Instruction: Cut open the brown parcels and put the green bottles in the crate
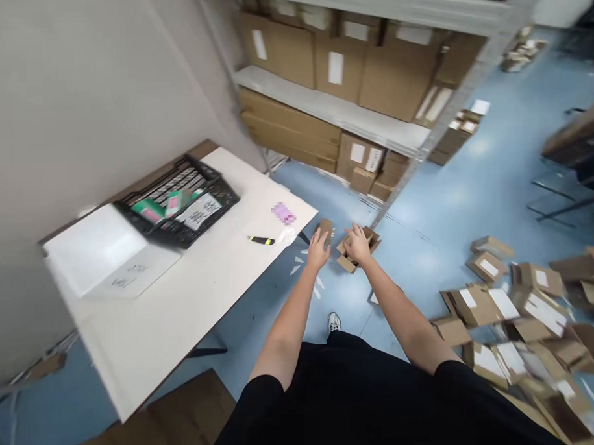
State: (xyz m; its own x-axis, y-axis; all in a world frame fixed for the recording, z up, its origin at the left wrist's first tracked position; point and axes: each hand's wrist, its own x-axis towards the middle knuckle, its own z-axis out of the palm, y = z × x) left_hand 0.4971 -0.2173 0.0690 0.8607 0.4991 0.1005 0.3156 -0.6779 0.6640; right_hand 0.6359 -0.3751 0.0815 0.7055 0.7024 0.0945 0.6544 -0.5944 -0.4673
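Observation:
My left hand (319, 249) is closed around a small brown cardboard box (327, 228), just off the table's right corner. To its right, my right hand (358, 245) grips an open cardboard box (348, 264) whose flaps stick out on both sides. Part of that box is hidden under the hand, and blur keeps its contents from showing clearly. Both arms reach forward over the blue floor. On the white table (193, 310) lie a black and yellow utility knife (261, 240), a pixelated pink item (284, 213) and a crumpled clear piece (286, 236).
A black crate (180, 233) with green and pink packs and a white box (127, 261) stand on the table. Shelves (322, 101) of cartons rise ahead. Many opened cartons (528, 299) pile up at right. Paper scraps (296, 269) lie on the floor.

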